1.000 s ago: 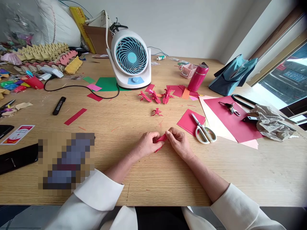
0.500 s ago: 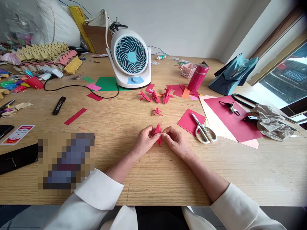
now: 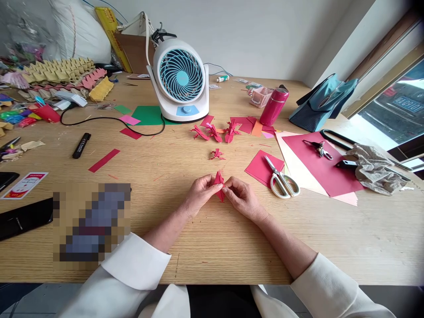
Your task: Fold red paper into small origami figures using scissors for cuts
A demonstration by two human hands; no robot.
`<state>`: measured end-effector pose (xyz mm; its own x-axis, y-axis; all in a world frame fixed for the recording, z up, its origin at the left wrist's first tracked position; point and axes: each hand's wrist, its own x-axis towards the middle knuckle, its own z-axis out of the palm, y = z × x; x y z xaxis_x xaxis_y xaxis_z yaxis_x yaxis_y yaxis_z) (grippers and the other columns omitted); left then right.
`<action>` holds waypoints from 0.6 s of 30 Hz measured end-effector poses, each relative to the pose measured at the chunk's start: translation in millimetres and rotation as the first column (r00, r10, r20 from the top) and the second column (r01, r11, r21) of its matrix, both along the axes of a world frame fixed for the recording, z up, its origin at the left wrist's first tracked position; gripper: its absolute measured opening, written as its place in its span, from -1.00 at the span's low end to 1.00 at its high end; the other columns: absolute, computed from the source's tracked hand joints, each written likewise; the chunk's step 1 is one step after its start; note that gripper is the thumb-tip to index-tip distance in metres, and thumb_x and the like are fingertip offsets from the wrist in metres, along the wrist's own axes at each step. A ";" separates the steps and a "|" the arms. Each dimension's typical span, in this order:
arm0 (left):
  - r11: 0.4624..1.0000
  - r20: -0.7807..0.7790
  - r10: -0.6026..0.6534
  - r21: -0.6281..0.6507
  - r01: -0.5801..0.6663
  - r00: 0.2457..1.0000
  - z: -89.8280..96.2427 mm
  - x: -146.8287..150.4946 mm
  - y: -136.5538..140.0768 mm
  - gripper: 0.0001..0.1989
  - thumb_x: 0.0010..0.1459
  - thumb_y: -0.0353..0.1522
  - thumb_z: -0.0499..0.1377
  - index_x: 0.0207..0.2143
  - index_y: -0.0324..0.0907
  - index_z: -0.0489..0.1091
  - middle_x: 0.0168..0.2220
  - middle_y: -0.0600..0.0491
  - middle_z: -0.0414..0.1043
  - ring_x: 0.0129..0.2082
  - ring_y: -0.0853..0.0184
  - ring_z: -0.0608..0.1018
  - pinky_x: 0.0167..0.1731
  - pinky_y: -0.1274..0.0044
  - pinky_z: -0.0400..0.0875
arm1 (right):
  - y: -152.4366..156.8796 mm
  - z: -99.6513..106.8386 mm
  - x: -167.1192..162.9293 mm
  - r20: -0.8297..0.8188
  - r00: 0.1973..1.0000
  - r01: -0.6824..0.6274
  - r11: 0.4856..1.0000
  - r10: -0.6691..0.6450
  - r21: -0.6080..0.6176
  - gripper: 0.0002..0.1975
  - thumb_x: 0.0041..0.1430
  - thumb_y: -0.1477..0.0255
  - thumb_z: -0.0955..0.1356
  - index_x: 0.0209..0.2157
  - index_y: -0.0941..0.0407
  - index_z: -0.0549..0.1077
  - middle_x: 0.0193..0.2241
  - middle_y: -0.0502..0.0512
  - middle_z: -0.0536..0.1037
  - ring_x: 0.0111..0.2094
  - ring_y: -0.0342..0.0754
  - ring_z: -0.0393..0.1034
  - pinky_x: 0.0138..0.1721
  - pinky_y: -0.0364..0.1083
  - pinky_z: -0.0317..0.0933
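Between my two hands is a piece of folded red paper (image 3: 218,177), narrow and pointed at its far end. My left hand (image 3: 200,193) pinches it from the left, thumb on top. From the right, my right hand (image 3: 244,197) has thumb and forefinger closed on its edge. The fingertips cover the paper's middle. Just beyond lies a small folded red paper figure (image 3: 217,154) with thin legs. Farther back sit several more red folded figures (image 3: 214,133).
Scissors (image 3: 281,179) rest partly on square red sheets (image 3: 263,165) to the right. A white fan (image 3: 182,84) stands at the back, near a red flask (image 3: 274,107). A black marker (image 3: 81,145) and a red paper strip (image 3: 104,160) lie left; a blurred patch hides something nearer.
My right fingertips have shifted slightly on the folded paper's right edge. My left hand keeps its pinch, and the other things stay where they were.
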<state>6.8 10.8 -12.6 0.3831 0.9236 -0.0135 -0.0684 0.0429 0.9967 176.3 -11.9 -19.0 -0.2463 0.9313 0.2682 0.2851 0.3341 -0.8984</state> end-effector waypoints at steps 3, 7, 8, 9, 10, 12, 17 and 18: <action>0.997 -0.057 0.009 0.073 -0.005 0.998 -4.4 -0.1 0.7 -0.75 0.13 -0.23 0.22 -0.45 -0.22 0.31 -0.47 0.13 0.27 -0.43 0.43 0.34 -0.36 0.56 0.26 | -0.6 1.1 -0.1 0.035 0.999 0.004 1.000 -0.005 0.029 -0.79 0.28 0.36 0.31 -0.44 0.11 0.36 -0.52 -0.01 0.38 -0.50 -0.15 0.24 -0.44 -0.15 0.14; 0.984 -0.159 0.071 0.173 -0.043 0.985 -9.1 -0.2 1.0 -0.73 0.10 -0.25 0.26 -0.50 -0.20 0.29 -0.52 0.15 0.27 -0.48 0.44 0.34 -0.43 0.58 0.26 | -2.0 3.3 -0.9 0.078 0.997 -0.012 0.996 0.006 0.085 -0.80 0.26 0.43 0.30 -0.47 0.12 0.35 -0.50 0.00 0.38 -0.49 -0.16 0.25 -0.44 -0.15 0.13; 0.981 -0.176 0.077 0.187 -0.044 0.981 -9.1 -0.4 0.9 -0.73 0.10 -0.25 0.26 -0.50 -0.21 0.29 -0.52 0.14 0.29 -0.49 0.43 0.35 -0.43 0.57 0.27 | -2.2 3.5 -1.1 0.080 0.997 -0.013 0.996 0.006 0.088 -0.79 0.26 0.44 0.30 -0.48 0.11 0.34 -0.50 0.00 0.38 -0.49 -0.16 0.24 -0.44 -0.15 0.12; 0.979 -0.189 0.080 0.199 -0.042 0.979 -8.5 -0.5 0.8 -0.73 0.11 -0.24 0.25 -0.50 -0.21 0.30 -0.53 0.14 0.31 -0.49 0.43 0.36 -0.43 0.57 0.27 | -2.4 3.4 -1.3 0.079 0.997 -0.012 0.996 0.006 0.085 -0.79 0.26 0.44 0.30 -0.48 0.11 0.34 -0.50 0.00 0.38 -0.49 -0.16 0.24 -0.44 -0.15 0.12; 0.977 -0.199 0.083 0.209 -0.040 0.977 -7.6 -0.6 0.7 -0.73 0.12 -0.24 0.24 -0.50 -0.21 0.31 -0.53 0.13 0.32 -0.49 0.43 0.37 -0.42 0.57 0.28 | -2.4 3.2 -1.5 0.073 0.997 -0.011 0.997 0.005 0.077 -0.79 0.26 0.43 0.30 -0.48 0.11 0.34 -0.50 0.01 0.38 -0.49 -0.16 0.25 -0.44 -0.15 0.13; 0.973 -0.217 0.096 0.227 -0.046 0.971 -4.7 -0.9 0.3 -0.73 0.13 -0.23 0.23 -0.49 -0.22 0.33 -0.53 0.12 0.34 -0.49 0.42 0.38 -0.42 0.57 0.29 | -2.2 2.0 -2.0 0.057 0.998 -0.009 0.999 0.006 0.043 -0.81 0.26 0.41 0.31 -0.45 0.11 0.35 -0.50 0.01 0.40 -0.49 -0.16 0.26 -0.44 -0.15 0.14; 0.964 -0.280 0.139 0.259 -0.064 0.950 1.7 -1.2 -1.9 -0.75 0.15 -0.23 0.21 -0.47 -0.21 0.35 -0.52 0.11 0.38 -0.49 0.41 0.40 -0.43 0.57 0.28 | -1.4 -1.1 -2.2 0.049 0.999 -0.013 1.000 0.013 -0.003 -0.84 0.25 0.39 0.32 -0.42 0.12 0.37 -0.50 0.00 0.39 -0.49 -0.15 0.25 -0.44 -0.15 0.15; 0.963 -0.292 0.141 0.262 -0.063 0.946 2.3 -1.1 -2.6 -0.76 0.16 -0.23 0.20 -0.46 -0.21 0.35 -0.51 0.11 0.39 -0.49 0.40 0.40 -0.43 0.57 0.28 | -1.3 -1.2 -2.0 0.054 0.998 -0.015 1.000 0.014 0.005 -0.83 0.25 0.39 0.32 -0.43 0.12 0.36 -0.50 0.00 0.39 -0.48 -0.15 0.25 -0.43 -0.14 0.15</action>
<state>5.6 8.2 -10.3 0.3002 0.9466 0.1178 0.2503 -0.1974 0.9478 174.3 -13.2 -20.1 -0.2741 0.9260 0.2595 0.3279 0.3436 -0.8800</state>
